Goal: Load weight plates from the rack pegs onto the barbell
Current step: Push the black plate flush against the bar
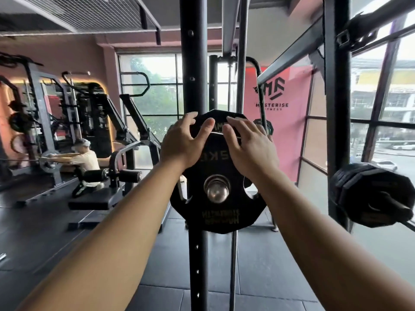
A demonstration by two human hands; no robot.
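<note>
Left hand [179, 142] curls its fingers over the top-left rim of the black weight plate [215, 218], with the thumb pressed on the face, so it is gripping the plate. The plate hangs flat-on to the camera on a chrome peg [216, 188] that sticks out from the rack upright [193, 63]. It looks like rigid, rubber-coated iron, probably heavy enough to need 2 hands and not fragile, though it would drop hard if it slipped. The cut-outs around the hub look like the surest holds, since the angular rim gives fingers less to hook. Right hand [253, 151] lies on the upper-right face with its fingers nearly straight, and I cannot tell whether it has a real grip. Well apart to the right, a bar end [370, 196] already carries black plates.
</note>
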